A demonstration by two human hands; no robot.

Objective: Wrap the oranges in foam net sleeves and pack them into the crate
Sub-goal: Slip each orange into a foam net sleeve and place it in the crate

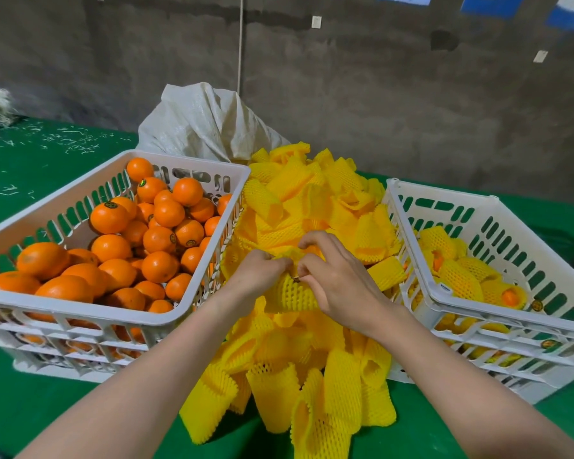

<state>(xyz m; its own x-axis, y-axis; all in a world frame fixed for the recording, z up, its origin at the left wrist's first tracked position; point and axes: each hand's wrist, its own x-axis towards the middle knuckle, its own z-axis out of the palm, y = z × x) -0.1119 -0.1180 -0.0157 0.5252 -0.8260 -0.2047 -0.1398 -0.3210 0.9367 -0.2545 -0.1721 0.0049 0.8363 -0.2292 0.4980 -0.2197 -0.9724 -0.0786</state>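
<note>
Centre of frame: one yellow foam net sleeve [292,294] gripped by left hand [257,271] and right hand [337,279], fingers of both curled and pinching its upper edge, knuckles nearly touching; grip closed tight on the mesh on both sides. Contents hard to make out: only a small dark speck at the sleeve's mouth between the fingertips and a hint of orange behind the right fingers; cannot tell how far any fruit is covered. Held just above the loose pile of sleeves [312,200], spread from upper centre down to the lower edge and hiding the bench beneath. Left of frame: white slotted crate [80,308] heaped with bare oranges [159,240], some with dark round stickers, lower layers seen only through the slots, near-left corner cut off by the frame edge. Right of frame: second white crate [511,314], cropped at the right edge, with wrapped oranges [461,276] low inside, peel visible at a few open ends. Upper centre, behind the pile: crumpled white woven sack [206,120], base hidden by crate and sleeves. Underneath, green bench [30,409], strewn with white scraps [63,137] at upper left. Beyond, rough grey wall [378,94]; blue-and-white shapes [491,3] at the top right corner, too cropped to identify.
</note>
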